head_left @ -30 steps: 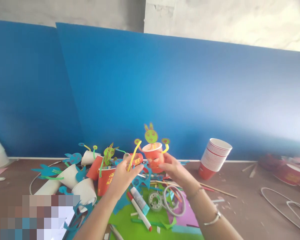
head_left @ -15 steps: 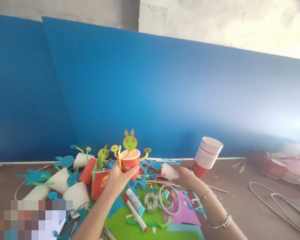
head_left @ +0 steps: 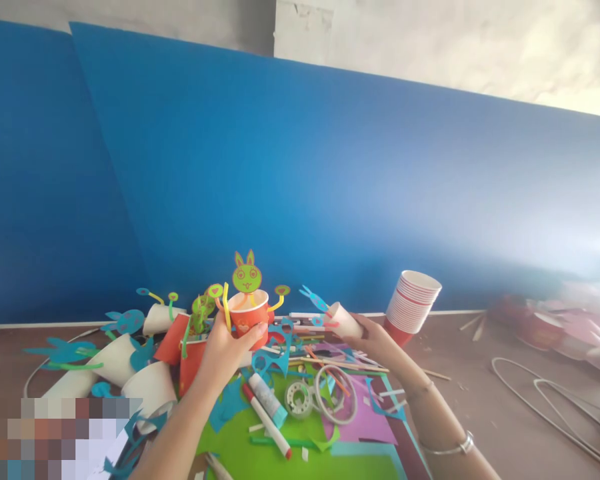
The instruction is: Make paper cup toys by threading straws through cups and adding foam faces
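Observation:
My left hand (head_left: 233,343) is wrapped round a red paper cup (head_left: 246,312), which stands upright in the grip. A green paper rabbit head (head_left: 247,277) rises from its rim, with bent straw arms ending in small green ovals at the sides. My right hand (head_left: 370,335) grips a white paper cup (head_left: 343,321) lying on its side, its mouth towards the left. A blue paper rabbit head (head_left: 314,298) sticks out of that cup. Below both hands lie a glue stick (head_left: 269,399), a red-capped marker (head_left: 267,421) and a tape roll (head_left: 336,395).
A tilted stack of paper cups (head_left: 413,303) stands right of my right hand. White cups (head_left: 150,388) with blue paper cutouts (head_left: 130,321) crowd the left. Green paper (head_left: 260,460) covers the front. A cable (head_left: 535,383) loops at the right. A blue panel (head_left: 290,180) rises behind.
My right hand has lifted the white cup slightly, and its blue rabbit head now shows raised above the clutter. My left hand still holds the red cup, shifted slightly left in view.

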Tool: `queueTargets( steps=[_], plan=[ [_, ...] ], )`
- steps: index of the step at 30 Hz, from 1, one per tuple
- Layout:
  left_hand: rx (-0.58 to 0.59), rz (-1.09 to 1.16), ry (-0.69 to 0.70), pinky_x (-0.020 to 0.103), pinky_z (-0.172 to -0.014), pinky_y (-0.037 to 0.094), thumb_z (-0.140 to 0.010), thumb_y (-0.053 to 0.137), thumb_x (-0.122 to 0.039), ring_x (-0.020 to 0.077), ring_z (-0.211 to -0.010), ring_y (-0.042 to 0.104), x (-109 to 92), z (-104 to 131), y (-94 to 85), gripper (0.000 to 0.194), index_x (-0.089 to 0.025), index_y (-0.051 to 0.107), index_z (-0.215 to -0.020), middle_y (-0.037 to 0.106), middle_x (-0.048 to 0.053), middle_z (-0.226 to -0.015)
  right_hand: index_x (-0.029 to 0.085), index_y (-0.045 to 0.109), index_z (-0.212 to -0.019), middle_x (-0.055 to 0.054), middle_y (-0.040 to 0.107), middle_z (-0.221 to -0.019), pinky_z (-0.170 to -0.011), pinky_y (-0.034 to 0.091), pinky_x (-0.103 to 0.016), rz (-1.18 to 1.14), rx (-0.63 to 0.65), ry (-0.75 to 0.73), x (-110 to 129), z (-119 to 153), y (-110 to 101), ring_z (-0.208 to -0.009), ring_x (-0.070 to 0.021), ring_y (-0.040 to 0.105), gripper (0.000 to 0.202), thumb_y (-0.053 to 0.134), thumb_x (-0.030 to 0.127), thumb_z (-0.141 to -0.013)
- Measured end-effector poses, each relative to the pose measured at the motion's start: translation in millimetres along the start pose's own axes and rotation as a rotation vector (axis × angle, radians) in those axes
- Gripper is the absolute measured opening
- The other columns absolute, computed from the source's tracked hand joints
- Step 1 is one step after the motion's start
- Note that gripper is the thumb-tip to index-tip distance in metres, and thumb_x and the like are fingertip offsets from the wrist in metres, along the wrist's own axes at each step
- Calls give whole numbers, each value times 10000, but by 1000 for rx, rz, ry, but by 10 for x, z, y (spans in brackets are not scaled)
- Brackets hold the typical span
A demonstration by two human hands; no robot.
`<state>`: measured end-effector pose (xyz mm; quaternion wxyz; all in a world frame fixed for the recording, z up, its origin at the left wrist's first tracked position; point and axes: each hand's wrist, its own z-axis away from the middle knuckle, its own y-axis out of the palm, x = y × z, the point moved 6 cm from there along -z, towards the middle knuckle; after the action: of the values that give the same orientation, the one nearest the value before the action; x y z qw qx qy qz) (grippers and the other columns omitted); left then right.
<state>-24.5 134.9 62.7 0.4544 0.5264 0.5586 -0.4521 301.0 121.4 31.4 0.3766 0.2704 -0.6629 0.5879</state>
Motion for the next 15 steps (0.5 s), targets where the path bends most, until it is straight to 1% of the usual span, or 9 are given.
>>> queueTargets(
  steps=[3, 5, 7, 9, 11, 13, 15],
  plan=[
    [-1, -24, -1, 402, -966, 491, -688, 752, -376, 294, -1147, 612, -12, -39, -35, 688, -169, 492, -1290, 625, 140, -1276, 173, 587, -1231, -76, 725, -961, -627, 515, -311, 43, -17, -6, -65, -84, 90, -777, -235, 670, 582, 719, 269, -672],
    [1, -64, -25, 424, -964, 487, -676, 755, -381, 307, -1129, 617, -11, -60, -57, 697, -149, 493, -1279, 635, 156, -1248, 178, 557, -1257, -77, 717, -958, -615, 511, -306, 65, -38, 0, -110, -137, 113, -755, -224, 669, 590, 702, 298, -698],
    [27, -92, -41, 437, -941, 493, -680, 746, -386, 313, -1087, 632, -30, -59, -61, 666, -136, 508, -1249, 656, 162, -1202, 186, 544, -1264, -72, 711, -939, -593, 505, -297, 84, -50, 5, -135, -177, 108, -717, -213, 666, 592, 697, 328, -710],
    [80, -86, -54, 430, -911, 503, -685, 738, -385, 308, -1058, 640, -64, -36, -43, 636, -144, 519, -1232, 670, 152, -1174, 194, 554, -1256, -61, 704, -916, -580, 498, -288, 102, -51, 3, -138, -204, 82, -701, -208, 665, 596, 709, 347, -701],
    [146, -54, -95, 417, -871, 517, -675, 743, -388, 304, -1031, 649, -81, 2, -14, 634, -159, 526, -1225, 686, 135, -1143, 199, 565, -1253, -45, 695, -869, -568, 490, -280, 121, -43, 0, -127, -217, 47, -678, -200, 657, 604, 722, 355, -690],
    [221, -26, -183, 403, -817, 533, -653, 755, -409, 304, -986, 663, -50, 46, 22, 628, -158, 546, -1189, 707, 123, -1081, 201, 551, -1275, -23, 681, -800, -548, 478, -273, 137, -30, -2, -109, -222, 18, -632, -183, 638, 614, 713, 354, -704],
    [301, -30, -279, 384, -766, 540, -632, 767, -432, 299, -931, 677, 14, 91, 56, 589, -154, 578, -1116, 722, 106, -999, 196, 523, -1300, -1, 664, -734, -524, 468, -266, 146, -15, -2, -94, -222, 3, -581, -165, 614, 595, 675, 344, -744]
  ],
)
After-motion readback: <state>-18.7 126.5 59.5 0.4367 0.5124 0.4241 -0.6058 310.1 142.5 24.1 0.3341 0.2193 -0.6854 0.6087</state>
